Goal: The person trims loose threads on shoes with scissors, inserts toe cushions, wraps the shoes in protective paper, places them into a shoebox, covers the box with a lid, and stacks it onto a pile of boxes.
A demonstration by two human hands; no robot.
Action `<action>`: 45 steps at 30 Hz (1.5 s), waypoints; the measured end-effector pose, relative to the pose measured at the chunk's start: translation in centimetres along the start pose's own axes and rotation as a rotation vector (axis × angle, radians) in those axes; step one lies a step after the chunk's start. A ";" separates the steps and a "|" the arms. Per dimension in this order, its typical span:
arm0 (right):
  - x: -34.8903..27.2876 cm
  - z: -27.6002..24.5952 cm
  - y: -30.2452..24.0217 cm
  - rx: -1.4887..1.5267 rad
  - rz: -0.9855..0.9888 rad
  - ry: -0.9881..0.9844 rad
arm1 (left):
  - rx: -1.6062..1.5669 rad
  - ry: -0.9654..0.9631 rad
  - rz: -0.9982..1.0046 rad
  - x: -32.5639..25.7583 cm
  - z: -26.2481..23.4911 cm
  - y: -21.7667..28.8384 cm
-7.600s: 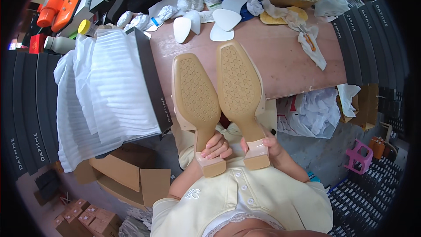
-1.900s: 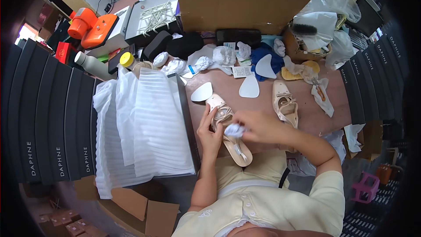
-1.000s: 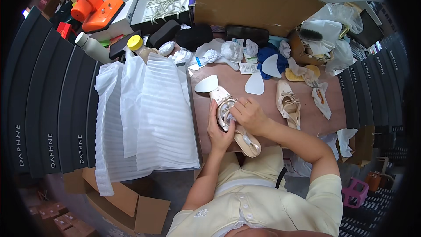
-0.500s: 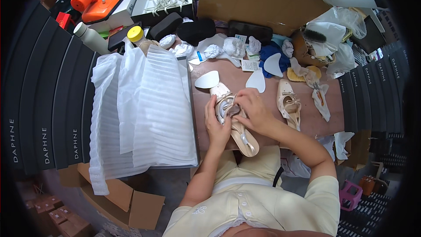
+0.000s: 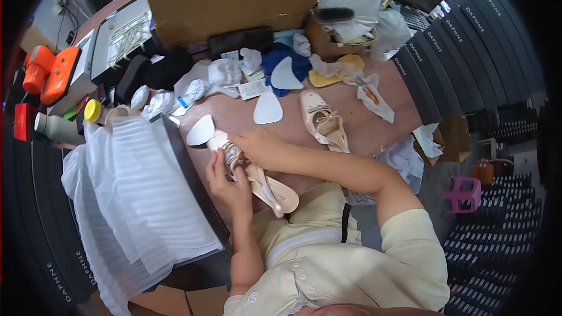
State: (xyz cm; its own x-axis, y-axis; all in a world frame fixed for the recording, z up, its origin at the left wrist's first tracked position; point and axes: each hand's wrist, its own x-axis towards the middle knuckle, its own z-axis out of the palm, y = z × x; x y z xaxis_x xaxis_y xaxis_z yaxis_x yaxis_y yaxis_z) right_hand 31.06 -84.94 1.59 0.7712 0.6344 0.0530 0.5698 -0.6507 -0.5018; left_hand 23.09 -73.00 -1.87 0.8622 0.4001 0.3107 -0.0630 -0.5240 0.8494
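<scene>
Beige heeled strappy sandal (image 5: 257, 175): lies over the near edge of the reddish-brown surface (image 5: 357, 120), long axis toe far-left to heel near-right, my left hand (image 5: 225, 184) cupping it from the left, my right hand (image 5: 257, 143) pinching white stuffing paper (image 5: 229, 151) at its toe.

My left hand (image 5: 227, 182) curls with fingers bent; my right hand (image 5: 257, 145) reaches across, forearm angled in, fingers pinched together.

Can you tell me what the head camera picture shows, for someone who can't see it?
A person's left hand holds a beige shoe while the right hand presses white paper into its toe. A second beige shoe lies on the cluttered brown table.
</scene>
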 end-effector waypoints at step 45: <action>-4.4 -10.6 -0.7 0.110 0.246 -0.018 | 0.143 -0.155 0.036 2.6 -1.1 2.3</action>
State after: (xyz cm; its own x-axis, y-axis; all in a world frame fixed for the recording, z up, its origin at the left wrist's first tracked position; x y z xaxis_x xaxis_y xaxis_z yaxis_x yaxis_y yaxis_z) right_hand 30.31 -91.67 10.82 0.8766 0.4714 -0.0972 0.3312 -0.7373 -0.5887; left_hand 24.66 -72.33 1.37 0.9285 0.2644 0.2608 -0.0325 -0.6416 0.7663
